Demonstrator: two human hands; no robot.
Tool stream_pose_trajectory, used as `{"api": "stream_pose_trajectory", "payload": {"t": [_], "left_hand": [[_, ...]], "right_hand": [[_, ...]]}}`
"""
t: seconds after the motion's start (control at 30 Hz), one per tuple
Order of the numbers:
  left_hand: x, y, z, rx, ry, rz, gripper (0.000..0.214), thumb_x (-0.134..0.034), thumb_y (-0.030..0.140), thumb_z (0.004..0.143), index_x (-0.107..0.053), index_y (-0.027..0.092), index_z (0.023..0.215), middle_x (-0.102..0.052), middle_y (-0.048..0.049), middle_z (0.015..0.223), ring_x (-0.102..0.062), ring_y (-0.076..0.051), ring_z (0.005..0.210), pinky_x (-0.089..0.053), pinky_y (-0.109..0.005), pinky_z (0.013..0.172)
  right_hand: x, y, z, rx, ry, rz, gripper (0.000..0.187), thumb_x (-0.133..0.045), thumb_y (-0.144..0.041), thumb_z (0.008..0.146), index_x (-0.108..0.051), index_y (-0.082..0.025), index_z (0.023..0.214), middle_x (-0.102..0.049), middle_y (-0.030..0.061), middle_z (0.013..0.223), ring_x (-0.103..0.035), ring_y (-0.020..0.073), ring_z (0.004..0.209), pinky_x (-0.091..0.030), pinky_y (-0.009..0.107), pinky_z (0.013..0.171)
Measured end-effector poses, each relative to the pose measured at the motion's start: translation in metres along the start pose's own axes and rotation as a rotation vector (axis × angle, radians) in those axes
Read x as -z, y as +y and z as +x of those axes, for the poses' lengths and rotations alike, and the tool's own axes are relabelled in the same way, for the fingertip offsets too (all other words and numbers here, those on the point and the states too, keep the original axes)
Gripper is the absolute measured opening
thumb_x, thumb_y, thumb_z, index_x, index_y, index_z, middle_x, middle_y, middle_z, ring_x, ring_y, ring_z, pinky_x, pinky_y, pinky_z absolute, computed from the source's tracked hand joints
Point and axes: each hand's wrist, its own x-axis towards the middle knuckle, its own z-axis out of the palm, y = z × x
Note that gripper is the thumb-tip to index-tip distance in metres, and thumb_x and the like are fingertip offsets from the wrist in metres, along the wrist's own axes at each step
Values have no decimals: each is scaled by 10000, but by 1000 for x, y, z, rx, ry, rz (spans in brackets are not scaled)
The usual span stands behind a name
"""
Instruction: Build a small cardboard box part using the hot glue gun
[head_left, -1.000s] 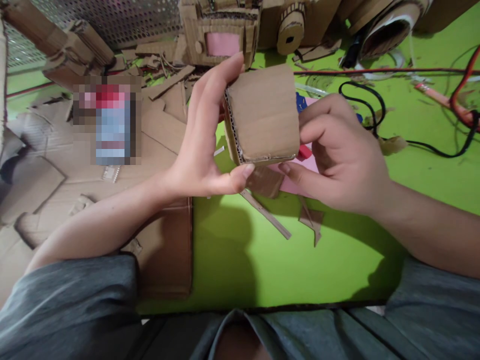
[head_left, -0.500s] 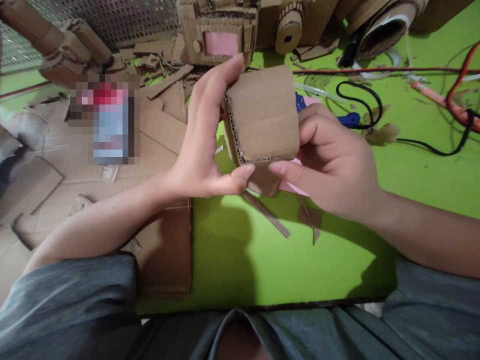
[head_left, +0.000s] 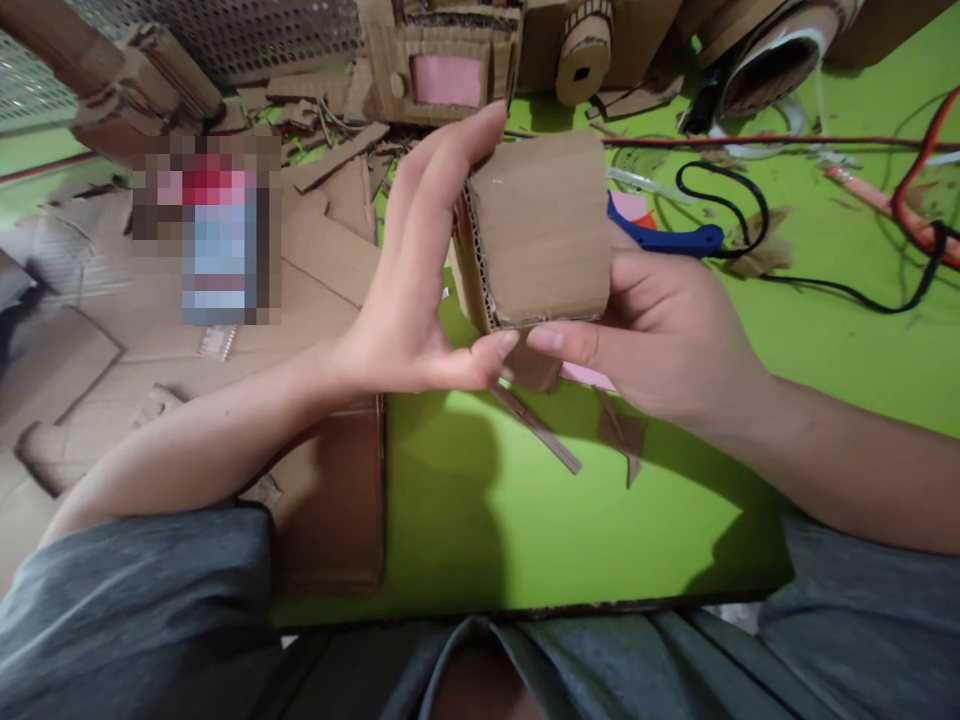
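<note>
Between my two hands is a small cardboard box (head_left: 544,235), held tilted above the green table (head_left: 442,520). My left hand (head_left: 424,270) grips its left side, fingers at the top edge and thumb at the lower corner. From the right, my right hand (head_left: 667,320) has its thumb along the bottom edge, with the other fingers hidden behind the box. Corrugated edges show on the box's left side. Under it lie a piece of pink paper (head_left: 589,376) and thin cardboard strips (head_left: 538,430).
Cardboard sheets (head_left: 330,520) cover the left side. A blue-handled tool (head_left: 675,240) and black cord (head_left: 757,215) lie to the right. At the back stand a cardboard model with a pink panel (head_left: 447,80) and a tape roll (head_left: 787,60). Red and black wires (head_left: 911,170) run along the right.
Both hands and the box have shifted slightly right. My right-hand fingers have moved farther behind the box, and more of the blue-handled tool shows.
</note>
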Motion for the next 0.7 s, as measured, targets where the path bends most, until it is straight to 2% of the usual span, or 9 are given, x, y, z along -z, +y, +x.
{"api": "stream_pose_trajectory", "payload": {"t": [0.1,0.2,0.27,0.33,0.4,0.5,0.57,0.63,0.7], "left_hand": [[-1,-6,-1,-38,32,-68,1510,-441,1264,781,-245,223,1857,-475,-252,1848,-513,-484,1710,-455,-681,1462],[-1,-10,-1,-60,55,-111,1461,-478,1247,797,-267,258,1853,-480,-226,1846,-520,-469,1706,-449,-660,1469],[0,-14,-2,-49,12,-71,1472,-475,1250,794,-217,269,1861,-453,-222,1872,-495,-467,1724,-442,-659,1474],[1,-17,-3,3,-59,-17,1495,-494,1246,792,-178,257,1867,-399,-224,1913,-445,-474,1758,-424,-661,1484],[2,-17,-3,36,-81,-11,1500,-528,1234,796,-180,239,1863,-374,-223,1929,-421,-476,1772,-410,-647,1494],[1,-6,-1,-17,7,-86,1439,-520,1206,836,-229,232,1854,-425,-214,1886,-462,-456,1739,-410,-625,1504],[0,5,2,-2,53,-102,1280,-499,1131,925,-277,280,1855,-454,-187,1861,-483,-433,1724,-425,-616,1502],[0,14,4,101,39,-72,1039,-483,1008,1035,-302,384,1845,-454,-129,1868,-473,-400,1744,-447,-598,1492],[1,17,4,119,12,-63,998,-461,987,1059,-283,395,1842,-432,-108,1887,-455,-395,1757,-441,-591,1498]], "right_hand": [[-1,3,1,-50,-29,68,283,-1009,-526,933,-837,-301,911,-772,58,1116,-761,298,997,-684,451,758],[-3,4,-1,-87,-37,111,368,-994,-609,950,-812,-293,907,-764,56,1076,-739,282,967,-667,430,718],[-4,2,-2,-130,-57,158,357,-983,-610,966,-822,-291,957,-753,49,1046,-727,258,906,-632,389,632],[-4,0,-2,-138,-63,175,335,-984,-593,968,-839,-293,1002,-738,49,1025,-738,262,937,-630,371,619],[-4,-2,-1,-98,-43,123,303,-977,-567,973,-843,-297,998,-729,52,1009,-755,292,1052,-697,413,754],[-4,-1,-1,-21,-13,11,230,-946,-502,982,-830,-303,981,-731,48,994,-753,318,1124,-721,532,1006],[-4,0,-1,-4,-6,-18,175,-918,-453,987,-819,-308,984,-738,49,1003,-750,324,1115,-710,575,1054],[-5,1,-3,3,5,-33,130,-891,-411,991,-808,-311,975,-742,53,1011,-750,328,1112,-707,592,1063],[-7,1,-4,26,18,-51,109,-874,-390,996,-802,-313,969,-742,53,1008,-755,329,1111,-708,596,1064]]}}
